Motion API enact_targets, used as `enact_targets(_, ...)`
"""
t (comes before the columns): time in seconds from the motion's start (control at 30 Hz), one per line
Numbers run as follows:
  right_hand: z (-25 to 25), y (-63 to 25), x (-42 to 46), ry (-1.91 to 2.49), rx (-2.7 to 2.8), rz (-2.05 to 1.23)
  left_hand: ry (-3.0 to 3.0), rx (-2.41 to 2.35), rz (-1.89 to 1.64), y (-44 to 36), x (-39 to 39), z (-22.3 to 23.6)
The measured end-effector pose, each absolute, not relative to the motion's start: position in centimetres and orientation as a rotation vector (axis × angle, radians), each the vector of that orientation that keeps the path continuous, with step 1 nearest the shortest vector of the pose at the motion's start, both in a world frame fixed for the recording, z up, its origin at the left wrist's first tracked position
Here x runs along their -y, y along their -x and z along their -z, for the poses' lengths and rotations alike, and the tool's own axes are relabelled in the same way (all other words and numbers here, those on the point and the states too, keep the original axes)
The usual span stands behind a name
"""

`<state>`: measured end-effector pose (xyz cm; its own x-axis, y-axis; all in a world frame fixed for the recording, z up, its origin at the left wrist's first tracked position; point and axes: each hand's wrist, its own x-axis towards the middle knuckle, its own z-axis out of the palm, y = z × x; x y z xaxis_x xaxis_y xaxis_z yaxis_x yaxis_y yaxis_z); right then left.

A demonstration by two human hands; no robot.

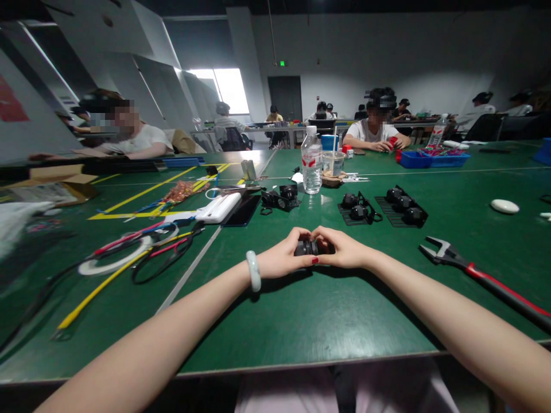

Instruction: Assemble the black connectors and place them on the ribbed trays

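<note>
Both hands meet over the green table, fingers curled round one black ribbed, roughly cylindrical part [306, 248]. My left hand [289, 253], with a pale bangle at the wrist, closes on its left side. From the other side my right hand [342, 248] closes on it too, and the fingertips of the two hands nearly touch. Much of the part is hidden by fingers, so its exact kind is unclear. Beyond the hands lie similar black round parts: a loose group [282, 198], some on a black grid plate [358, 207], and three on another grid plate [402, 205].
Adjustable red-handled pliers [469, 268] lie at right. A water bottle [311, 160] and a cup [333, 164] stand ahead. Left are a white power bank [220, 207], a dark phone [242, 210], cables [107, 287] and a tape roll [92, 267]. Co-workers [379, 129] sit across.
</note>
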<state>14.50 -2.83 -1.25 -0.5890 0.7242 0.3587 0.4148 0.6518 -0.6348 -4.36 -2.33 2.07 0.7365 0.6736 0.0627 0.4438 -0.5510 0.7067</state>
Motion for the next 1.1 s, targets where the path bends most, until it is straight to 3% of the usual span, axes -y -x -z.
enact_targets(1.1, 0.98, -14.29, 2.7, 0.87, 2.253, -0.66, -2.232, -0.85, -0.411, 4.48, 2.23, -2.15)
